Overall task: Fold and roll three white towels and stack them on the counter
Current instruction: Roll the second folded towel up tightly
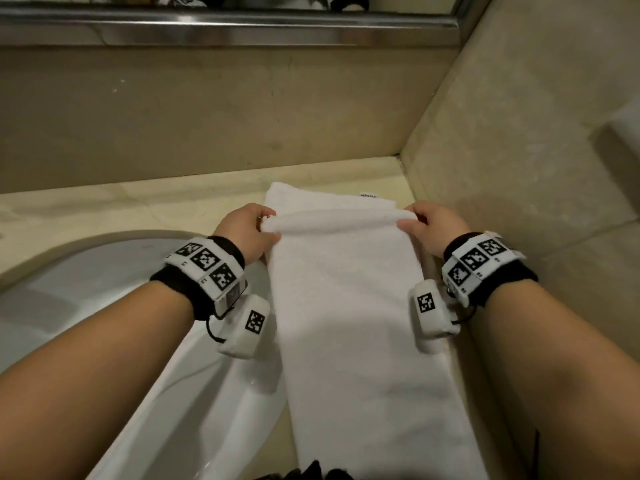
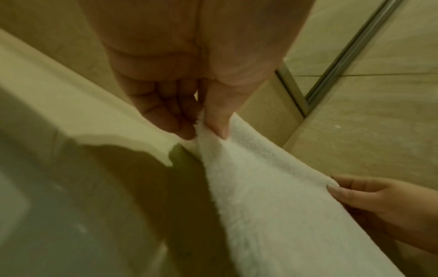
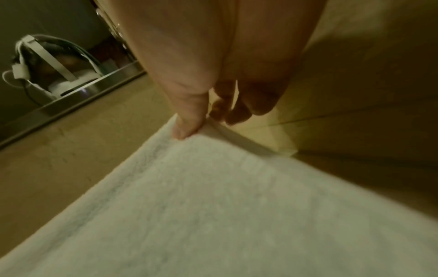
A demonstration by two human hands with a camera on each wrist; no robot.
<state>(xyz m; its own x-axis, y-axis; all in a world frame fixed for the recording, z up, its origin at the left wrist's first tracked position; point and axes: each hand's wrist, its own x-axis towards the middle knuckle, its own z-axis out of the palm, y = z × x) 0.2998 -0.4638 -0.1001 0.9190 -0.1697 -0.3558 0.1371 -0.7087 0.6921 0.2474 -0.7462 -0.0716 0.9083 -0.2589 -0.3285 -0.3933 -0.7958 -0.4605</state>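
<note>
A long white towel (image 1: 353,323) lies folded lengthwise on the beige counter (image 1: 104,206), running from the back wall toward me and past the front edge. A raised fold crosses its far part. My left hand (image 1: 266,225) pinches the left end of that fold between thumb and fingers, and my right hand (image 1: 408,220) pinches the right end. The left wrist view shows the left hand (image 2: 201,129) nipping the towel (image 2: 272,196) edge. In the right wrist view the thumb of my right hand (image 3: 206,123) presses on the towel (image 3: 225,206) corner. Only one towel shows.
A white sink basin (image 1: 104,306) lies left of the towel, its rim under the towel's left edge. A tiled wall (image 1: 519,150) stands close on the right. The back wall carries a mirror with a metal frame (image 1: 242,26).
</note>
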